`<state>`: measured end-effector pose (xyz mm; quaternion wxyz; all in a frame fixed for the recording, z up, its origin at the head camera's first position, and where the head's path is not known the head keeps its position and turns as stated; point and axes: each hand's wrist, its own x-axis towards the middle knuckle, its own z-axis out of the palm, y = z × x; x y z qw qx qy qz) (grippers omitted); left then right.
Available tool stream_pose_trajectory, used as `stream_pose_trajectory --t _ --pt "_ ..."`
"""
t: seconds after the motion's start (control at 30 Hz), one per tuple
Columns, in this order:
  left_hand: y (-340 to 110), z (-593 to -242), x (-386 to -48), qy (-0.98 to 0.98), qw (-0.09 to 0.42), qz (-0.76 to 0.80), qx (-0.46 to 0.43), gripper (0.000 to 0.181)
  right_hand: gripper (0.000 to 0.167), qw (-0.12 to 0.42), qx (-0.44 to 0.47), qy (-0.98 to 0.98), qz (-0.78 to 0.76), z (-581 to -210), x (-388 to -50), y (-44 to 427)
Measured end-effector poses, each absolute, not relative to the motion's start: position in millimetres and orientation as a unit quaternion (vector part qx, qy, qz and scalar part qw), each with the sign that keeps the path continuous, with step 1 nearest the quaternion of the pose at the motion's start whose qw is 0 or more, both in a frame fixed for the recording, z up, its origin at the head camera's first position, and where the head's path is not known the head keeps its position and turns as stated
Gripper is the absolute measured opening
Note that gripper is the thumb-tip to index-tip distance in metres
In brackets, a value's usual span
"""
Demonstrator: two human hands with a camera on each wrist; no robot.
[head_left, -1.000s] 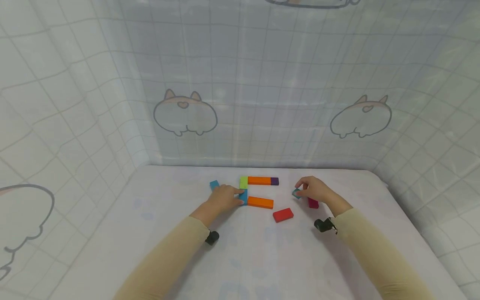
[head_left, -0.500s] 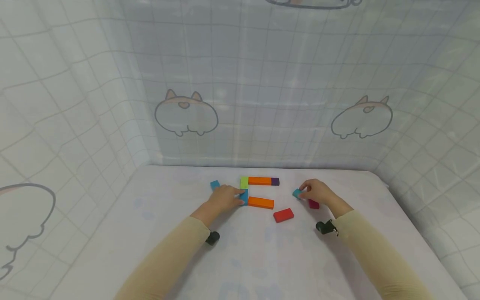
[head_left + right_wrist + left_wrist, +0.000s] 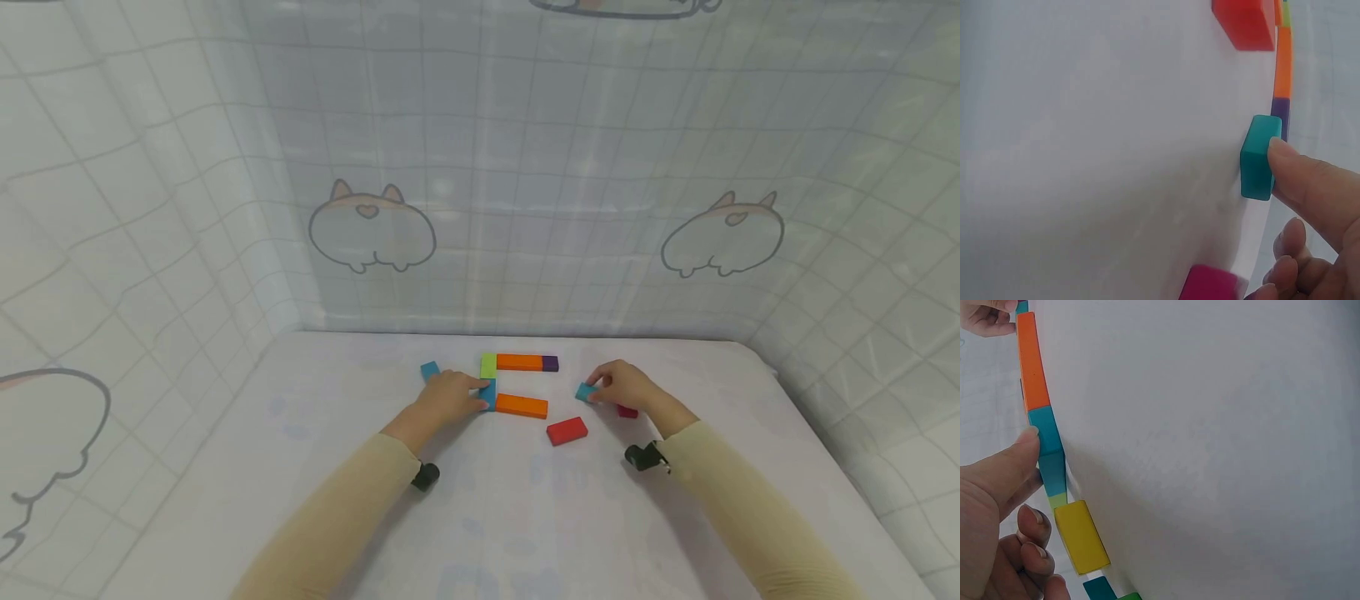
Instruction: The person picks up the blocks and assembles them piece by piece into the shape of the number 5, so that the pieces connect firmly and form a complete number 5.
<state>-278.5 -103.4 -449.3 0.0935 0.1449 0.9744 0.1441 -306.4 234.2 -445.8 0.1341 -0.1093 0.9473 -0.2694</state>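
Observation:
My left hand (image 3: 447, 396) pinches a blue block (image 3: 1051, 451) between thumb and finger. That block adjoins a lime green block (image 3: 488, 365) at its far end and an orange block (image 3: 522, 406) at its right. From the lime block a second orange block (image 3: 519, 362) runs right to a purple block (image 3: 551, 363). My right hand (image 3: 628, 385) grips a teal block (image 3: 1260, 157) with thumb and finger, to the right of this arrangement. In the left wrist view a yellow block (image 3: 1082, 537) lies beside my left hand's curled fingers.
A red block (image 3: 567, 431) lies in front of the orange one. A magenta block (image 3: 1213, 284) is partly under my right hand. Left of the arrangement lies another blue block (image 3: 430, 372); a green block (image 3: 1130, 596) shows at the left wrist view's bottom edge. Patterned fabric (image 3: 525, 250) surrounds the table.
My right hand first shifts its fingers on the teal block, then moves slightly left and nearer with it. The left hand stays in place on the blue block.

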Motion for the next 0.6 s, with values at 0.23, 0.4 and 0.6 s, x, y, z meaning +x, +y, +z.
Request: stream_pose_trajectory --t 0.23,0.4,0.6 --pt "-103 -450 -279 0.975 0.096 0.141 0.141 0.046 0.027 0.147 -0.104 0.947 -0.267 -445 -304 222" --pt "-103 -452 -281 0.976 0.097 0.14 0.14 0.046 0.026 0.155 -0.115 0.943 -0.27 -447 -304 218" --pt "-103 -452 -281 0.976 0.098 0.138 0.14 0.046 0.024 0.159 -0.12 0.941 -0.275 -445 -300 212"
